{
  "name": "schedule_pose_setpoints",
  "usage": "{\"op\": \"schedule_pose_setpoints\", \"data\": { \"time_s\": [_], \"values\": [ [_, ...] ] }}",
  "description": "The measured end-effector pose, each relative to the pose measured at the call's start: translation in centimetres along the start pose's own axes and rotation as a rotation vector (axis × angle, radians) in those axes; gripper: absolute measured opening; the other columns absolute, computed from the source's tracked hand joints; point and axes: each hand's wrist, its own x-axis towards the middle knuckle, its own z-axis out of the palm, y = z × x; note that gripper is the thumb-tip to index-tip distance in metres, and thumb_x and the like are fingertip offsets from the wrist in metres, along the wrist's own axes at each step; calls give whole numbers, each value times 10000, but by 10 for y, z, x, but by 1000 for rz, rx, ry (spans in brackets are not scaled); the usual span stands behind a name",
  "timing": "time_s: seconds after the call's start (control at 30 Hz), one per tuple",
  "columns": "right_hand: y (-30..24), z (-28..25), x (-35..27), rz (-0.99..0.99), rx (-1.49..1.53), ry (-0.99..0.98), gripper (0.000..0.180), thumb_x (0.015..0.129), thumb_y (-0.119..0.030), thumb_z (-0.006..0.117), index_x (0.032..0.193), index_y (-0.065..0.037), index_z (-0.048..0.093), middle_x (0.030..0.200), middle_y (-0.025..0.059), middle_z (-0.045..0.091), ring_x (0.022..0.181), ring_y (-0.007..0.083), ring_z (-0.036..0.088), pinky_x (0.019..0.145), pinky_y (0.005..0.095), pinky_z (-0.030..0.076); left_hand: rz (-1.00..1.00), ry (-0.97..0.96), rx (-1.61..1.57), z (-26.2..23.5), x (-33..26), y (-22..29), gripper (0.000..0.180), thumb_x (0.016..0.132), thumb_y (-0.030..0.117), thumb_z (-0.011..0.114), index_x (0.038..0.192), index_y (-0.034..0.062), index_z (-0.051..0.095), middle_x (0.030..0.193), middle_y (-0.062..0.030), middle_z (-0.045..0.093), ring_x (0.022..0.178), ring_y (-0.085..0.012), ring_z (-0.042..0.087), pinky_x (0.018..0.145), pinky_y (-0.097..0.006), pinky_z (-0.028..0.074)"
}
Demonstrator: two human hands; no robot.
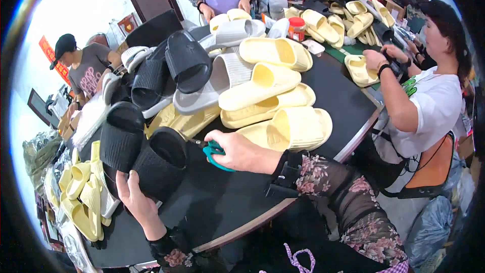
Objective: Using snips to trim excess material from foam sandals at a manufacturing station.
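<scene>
My left hand [139,203] pinches the near edge of a black slipper [160,167] between thumb and fingers. A second black slipper [121,139] lies against it on the left, forming a pair. My right hand [242,152] is closed around scissors [216,157] with teal handles. Their short blades point left, close to the right side of the nearer black slipper; whether they touch it I cannot tell. Just beyond, pale yellow slippers [303,127] and grey slippers [212,83] lie heaped, with another black slipper [188,61] on top.
The dark tabletop [227,199] has a pale edge [247,227] curving in front of me. Yellow slippers [83,192] are piled at the left. A red-lidded jar [296,29] stands behind the heap. One co-worker [429,101] sits at the right handling slippers; others are across and at left.
</scene>
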Motion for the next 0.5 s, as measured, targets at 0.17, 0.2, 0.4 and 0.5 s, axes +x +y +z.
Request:
{"op": "schedule_pose_setpoints", "data": {
  "time_s": [0.17, 0.2, 0.4, 0.5],
  "values": [
    [-3, -2, 3, -38, -68, -77, 350, 788, -164, 603, 1088, -10, 514, 816, 227, 621, 794, 380, 620, 686, 422, 487, -57, -198, 141, 22, 15, 29, 370, 858, 65, 554, 1192, -86, 500, 1096, -77, 566, 958, -107, 505, 863, -245, 388],
    [-2, -1, 3, -48, -112, -117, 356, 786, -167, 597, 1091, -6, 511, 811, 228, 619, 794, 388, 615, 689, 435, 483, -66, -176, 128, 29, 21, 28, 387, 850, 66, 558, 1193, -100, 492, 1088, -78, 568, 947, -110, 520, 846, -241, 401],
    [9, -6, -4, -124, -237, -183, 377, 774, -205, 615, 1099, -44, 514, 800, 216, 615, 781, 389, 606, 679, 452, 474, 203, -485, 429, 138, 63, 52, 510, 781, 170, 626, 1190, -113, 509, 1059, -210, 623, 945, -209, 599, 832, -298, 458],
    [-17, 5, 5, -15, -322, -309, 392, 796, -256, 608, 1085, -27, 475, 863, 223, 620, 826, 398, 600, 718, 458, 478, 650, -551, 417, 182, 71, 57, 576, 812, 245, 622, 1250, -83, 439, 1030, -244, 616, 947, -272, 616, 816, -346, 470]
  ]
}}
